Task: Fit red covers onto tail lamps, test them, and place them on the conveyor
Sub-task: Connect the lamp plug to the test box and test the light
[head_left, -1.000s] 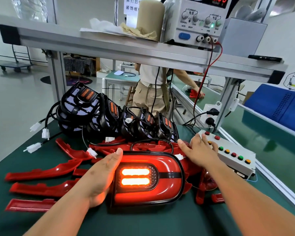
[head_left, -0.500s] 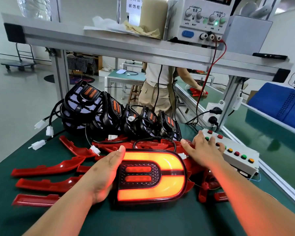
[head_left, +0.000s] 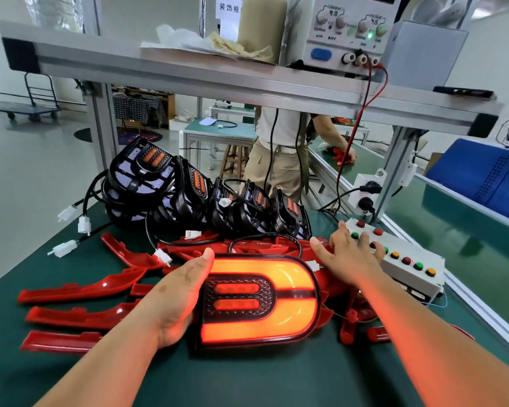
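A red-covered tail lamp (head_left: 276,301) lies flat on the green mat in front of me, its outer U-shaped band glowing orange while the two centre bars stay dim. My left hand (head_left: 177,298) holds the lamp's left edge, thumb along its top corner. My right hand (head_left: 350,257) rests with straight fingers on the white button box (head_left: 406,265), fingertips on its buttons. Several uncovered black tail lamps (head_left: 200,195) with cables stand in a row behind. Loose red covers (head_left: 80,289) lie to the left and under the lit lamp.
A power supply (head_left: 344,33) sits on the overhead aluminium shelf (head_left: 188,77), with red and black leads dropping to the bench. The green conveyor (head_left: 465,239) runs along the right. Another person (head_left: 279,148) stands behind the bench. White connectors (head_left: 68,248) trail off the left edge.
The lamp's light switched from the two centre bars to the outer U band. My right hand shifted a little further onto the button box. My left hand stayed on the lamp.
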`<action>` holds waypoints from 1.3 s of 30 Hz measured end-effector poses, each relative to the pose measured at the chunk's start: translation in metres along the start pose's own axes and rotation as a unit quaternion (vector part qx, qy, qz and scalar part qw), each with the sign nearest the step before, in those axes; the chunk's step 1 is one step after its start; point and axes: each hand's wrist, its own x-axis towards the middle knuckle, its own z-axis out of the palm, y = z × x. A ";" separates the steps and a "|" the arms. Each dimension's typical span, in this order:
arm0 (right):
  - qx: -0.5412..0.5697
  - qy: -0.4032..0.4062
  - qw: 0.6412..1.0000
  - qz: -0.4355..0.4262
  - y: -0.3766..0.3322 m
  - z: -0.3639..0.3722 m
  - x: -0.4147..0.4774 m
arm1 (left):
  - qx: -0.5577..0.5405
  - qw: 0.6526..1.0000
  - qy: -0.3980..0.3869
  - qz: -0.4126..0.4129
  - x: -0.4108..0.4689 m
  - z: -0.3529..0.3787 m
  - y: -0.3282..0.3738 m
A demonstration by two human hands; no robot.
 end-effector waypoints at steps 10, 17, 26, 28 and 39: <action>0.018 0.061 0.993 0.096 0.033 -0.020 -0.029 | 0.015 1.000 0.017 -0.002 -0.001 -0.005 -0.002; -0.023 0.056 0.990 0.129 0.054 -0.015 -0.053 | 0.009 1.000 0.013 -0.009 0.001 -0.004 -0.004; 0.004 0.033 0.991 0.127 0.053 -0.012 -0.054 | 0.009 1.000 -0.012 -0.003 0.002 -0.005 -0.004; 0.003 0.023 0.993 0.117 0.052 -0.014 -0.054 | -0.003 1.000 -0.020 0.005 0.001 -0.003 -0.003; -0.046 -0.017 0.991 0.122 0.045 -0.027 -0.042 | 0.001 1.000 0.002 -0.017 0.000 -0.002 -0.001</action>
